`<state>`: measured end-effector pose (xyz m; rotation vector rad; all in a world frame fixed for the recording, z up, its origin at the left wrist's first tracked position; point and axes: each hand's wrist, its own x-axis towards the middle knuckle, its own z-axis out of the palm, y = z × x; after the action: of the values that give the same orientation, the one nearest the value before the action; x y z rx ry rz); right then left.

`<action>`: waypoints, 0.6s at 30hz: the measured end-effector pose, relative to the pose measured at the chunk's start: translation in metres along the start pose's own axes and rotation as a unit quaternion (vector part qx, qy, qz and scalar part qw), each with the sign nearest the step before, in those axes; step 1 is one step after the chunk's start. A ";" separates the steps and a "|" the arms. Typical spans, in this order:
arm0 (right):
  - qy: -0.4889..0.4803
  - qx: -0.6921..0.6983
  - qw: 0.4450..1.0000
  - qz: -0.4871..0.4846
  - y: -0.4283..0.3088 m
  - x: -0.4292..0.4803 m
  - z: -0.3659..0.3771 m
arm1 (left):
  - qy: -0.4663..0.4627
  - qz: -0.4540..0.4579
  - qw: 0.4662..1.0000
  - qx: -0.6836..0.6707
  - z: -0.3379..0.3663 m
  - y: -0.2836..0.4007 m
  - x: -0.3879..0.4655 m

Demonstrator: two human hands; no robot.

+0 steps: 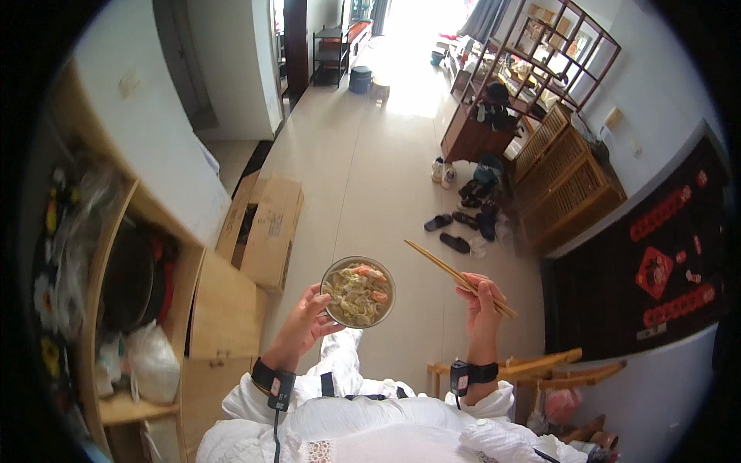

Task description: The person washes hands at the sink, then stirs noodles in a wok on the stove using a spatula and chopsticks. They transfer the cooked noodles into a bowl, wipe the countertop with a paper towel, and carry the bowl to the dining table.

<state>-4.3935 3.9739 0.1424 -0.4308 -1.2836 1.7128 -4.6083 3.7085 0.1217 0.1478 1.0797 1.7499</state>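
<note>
My left hand (310, 317) grips a round bowl (392, 307) by its left side, thumb at the rim and fingers beneath. Pale noodle-like strands with orange-pink pieces, perhaps shrimp, fill the bowl; the food (358, 295) sits in some broth. To the right, my right hand (481, 298) is closed around a pair of wooden chopsticks (435, 261). Their tips point up and left, apart from the bowl. Both wrists wear black straps with small boxes and cables.
A cardboard box (272, 231) lies on the tiled floor (370, 191) at left, by an open wooden cabinet (223, 312). Several shoes and slippers (454, 243) are scattered at right, before a slatted cabinet (567, 179). A dark door (613, 301) and a wooden rack (550, 367) stand right.
</note>
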 end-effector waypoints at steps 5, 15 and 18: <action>0.057 -0.003 0.998 -0.021 0.034 0.158 0.000 | -0.005 -0.029 1.000 0.000 0.035 0.081 0.161; 0.124 -0.054 0.990 -0.025 0.133 0.453 -0.029 | -0.034 -0.025 0.999 0.014 0.079 0.225 0.505; 0.117 -0.037 0.992 -0.013 0.179 0.571 -0.033 | -0.027 -0.024 0.999 0.012 0.091 0.267 0.617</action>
<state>-4.7452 4.4577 0.1062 -0.6357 -1.1780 1.5468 -5.0288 4.2401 0.1373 0.1823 1.0578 1.6813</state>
